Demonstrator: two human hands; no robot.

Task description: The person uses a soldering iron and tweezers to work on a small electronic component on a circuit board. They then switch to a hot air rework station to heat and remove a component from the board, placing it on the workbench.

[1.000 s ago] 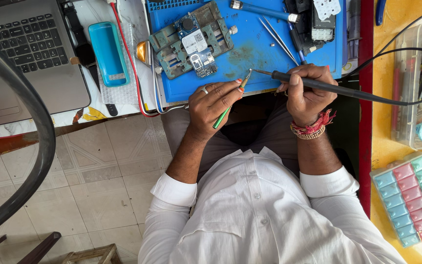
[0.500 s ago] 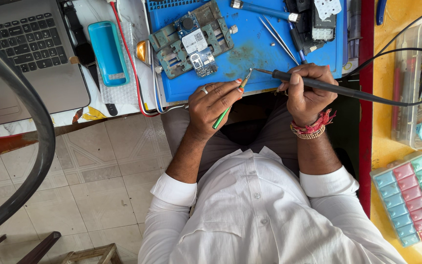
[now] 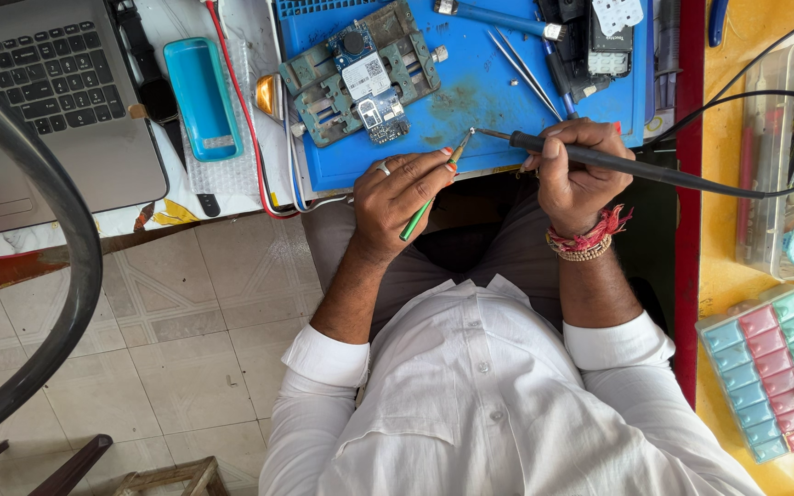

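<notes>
**Iron and tweezers tip to tip at the mat's near edge**

Left hand (image 3: 406, 197) is pinched shut around green-handled tweezers (image 3: 429, 197), right hand (image 3: 573, 174) is wrapped round a black soldering iron (image 3: 599, 158). Both tips meet just over the near edge of the blue mat (image 3: 480, 96) on the bench, well short of the circuit board (image 3: 365, 78), which sits clamped in its metal holder (image 3: 323, 78) toward the mat's far-left corner. Looks to me like prep on some tiny part; the board itself isn't being touched yet. Spare silver tweezers (image 3: 526, 69) lie mid-mat.

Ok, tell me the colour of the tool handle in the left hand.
Green handle, pinched in the left hand; head view.
</notes>
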